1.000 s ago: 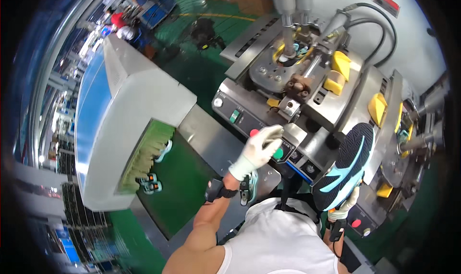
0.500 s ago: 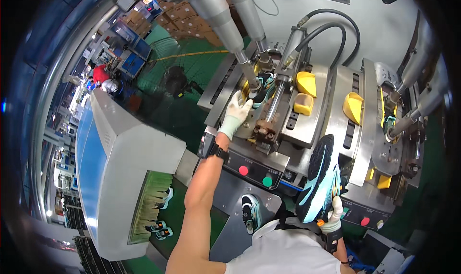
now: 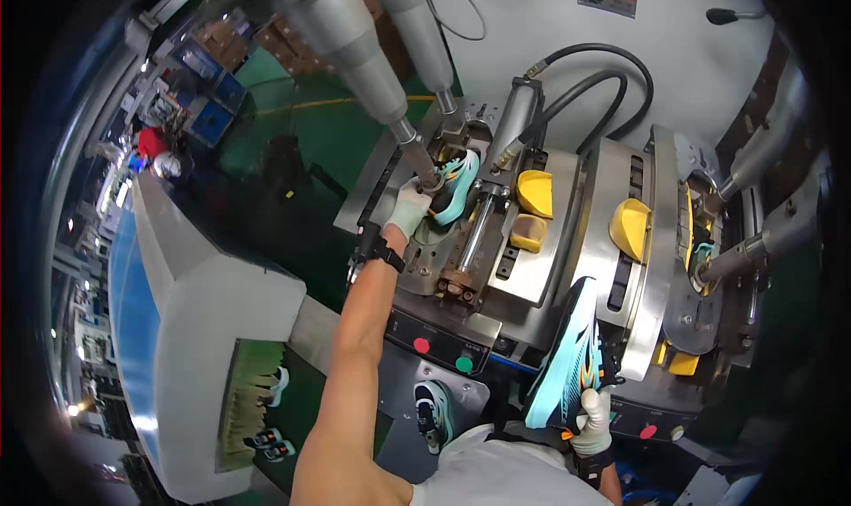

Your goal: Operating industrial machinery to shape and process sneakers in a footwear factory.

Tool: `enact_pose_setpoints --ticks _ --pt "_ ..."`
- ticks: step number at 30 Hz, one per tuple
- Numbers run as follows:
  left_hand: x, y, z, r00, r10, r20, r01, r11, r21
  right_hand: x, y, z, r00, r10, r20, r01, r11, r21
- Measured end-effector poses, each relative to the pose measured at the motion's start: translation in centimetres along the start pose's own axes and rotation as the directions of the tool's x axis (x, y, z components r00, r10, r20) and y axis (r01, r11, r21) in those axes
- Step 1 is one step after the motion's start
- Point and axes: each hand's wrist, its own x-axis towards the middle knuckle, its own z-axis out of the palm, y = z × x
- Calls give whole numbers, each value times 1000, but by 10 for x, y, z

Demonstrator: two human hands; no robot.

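My left hand (image 3: 410, 207), in a white glove, is closed at the heel end of a black and light-blue sneaker (image 3: 458, 187) in the left station of the press. Its fingertips are partly hidden behind a metal press rod (image 3: 417, 156). That sneaker leans over, showing its light-blue midsole. Low on the right, my gloved right hand (image 3: 592, 422) grips a matching sneaker (image 3: 572, 360) by the heel, toe pointing up and away from me. Another sneaker (image 3: 433, 415) rests on the grey metal ledge in front of me.
Yellow pads (image 3: 535, 195) sit on the steel plates between the two stations. Red (image 3: 421, 345) and green (image 3: 464, 364) buttons line the front panel. At left stands a white machine (image 3: 213, 302) with a brush-curtained opening and shoes by it. Black hoses (image 3: 612, 49) arch behind.
My left hand has gone from spread fingers beside the press to closed on the sneaker there, which now tilts and shows more midsole. The right-hand sneaker has turned, hiding its black outsole.
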Motion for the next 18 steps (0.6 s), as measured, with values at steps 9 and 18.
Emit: enact_pose_setpoints --ticks 9,18 --pt "-174 21 -80 992 94 -81 -111 964 -243 64 6 90 986 43 161 -25 993 -114" --pt "-393 -43 -142 940 -251 -230 163 925 -343 320 106 214 942 335 -36 -312 827 -469"
